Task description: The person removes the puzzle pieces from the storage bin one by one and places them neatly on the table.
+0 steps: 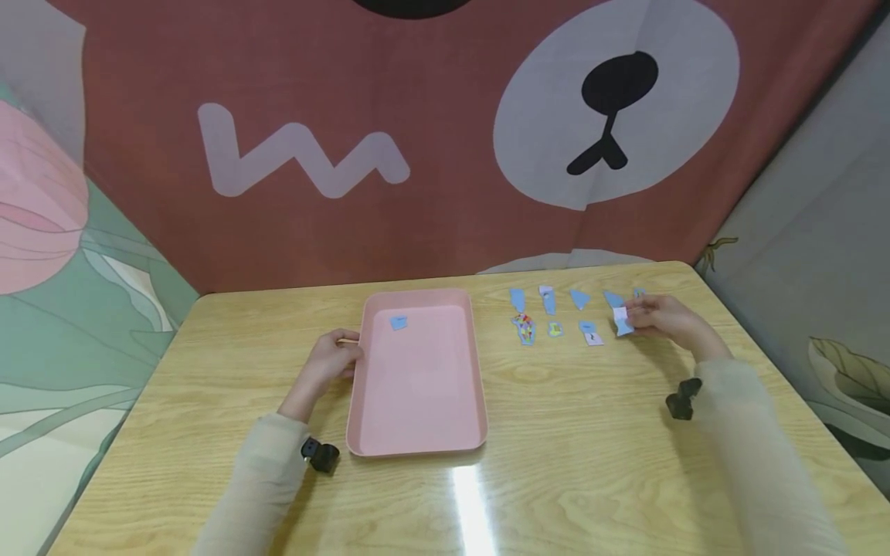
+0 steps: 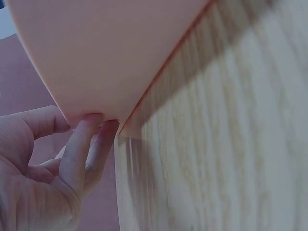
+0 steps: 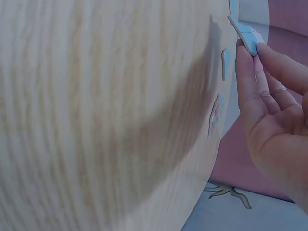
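My left hand (image 1: 330,360) holds the left wall of a shallow pink tray (image 1: 478,386). In the left wrist view two of its fingers press the outer wall (image 2: 96,62), while another reaches the rim. A blue puzzle piece (image 1: 399,323) lies inside the tray near its far left corner. Over the right side of the table, my right hand (image 1: 669,323) pinches a white and blue puzzle piece (image 1: 623,321) between thumb and finger. The right wrist view shows this piece (image 3: 248,38) tilted, raised off the wood. Its printed face is hard to make out.
Several flat pieces lie in two loose rows right of the tray, among them a multicoloured one (image 1: 524,330), a blue triangle (image 1: 579,299) and a white and blue one (image 1: 591,333). The wooden table (image 1: 570,463) meets a brown cloth (image 1: 445,232) at the back.
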A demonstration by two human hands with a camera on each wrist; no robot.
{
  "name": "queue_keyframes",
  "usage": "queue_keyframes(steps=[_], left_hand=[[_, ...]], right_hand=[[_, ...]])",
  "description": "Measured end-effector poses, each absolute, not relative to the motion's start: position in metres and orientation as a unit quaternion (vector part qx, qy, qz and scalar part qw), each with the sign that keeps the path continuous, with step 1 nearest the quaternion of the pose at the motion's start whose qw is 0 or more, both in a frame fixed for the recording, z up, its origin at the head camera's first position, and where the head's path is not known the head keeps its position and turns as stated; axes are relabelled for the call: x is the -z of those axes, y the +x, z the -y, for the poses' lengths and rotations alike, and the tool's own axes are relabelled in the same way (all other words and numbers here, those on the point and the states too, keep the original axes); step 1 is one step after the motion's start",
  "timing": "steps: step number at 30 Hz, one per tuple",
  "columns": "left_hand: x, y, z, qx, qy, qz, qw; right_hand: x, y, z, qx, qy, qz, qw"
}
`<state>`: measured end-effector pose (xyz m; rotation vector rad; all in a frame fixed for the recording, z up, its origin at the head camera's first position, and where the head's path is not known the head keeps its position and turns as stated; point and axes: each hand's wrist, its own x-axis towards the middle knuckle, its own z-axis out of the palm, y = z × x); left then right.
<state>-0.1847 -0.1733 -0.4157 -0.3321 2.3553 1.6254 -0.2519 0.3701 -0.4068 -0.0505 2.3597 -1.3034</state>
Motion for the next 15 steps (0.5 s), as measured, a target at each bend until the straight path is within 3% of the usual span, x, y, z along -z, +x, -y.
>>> queue_keyframes(steps=[15], left_hand=[[0.417,-0.187,0.173,-0.564,-0.117,-0.807,0.129]], right_hand=[[0.421,-0.247,-0.385,0.51,0.004,-0.831,0.223]])
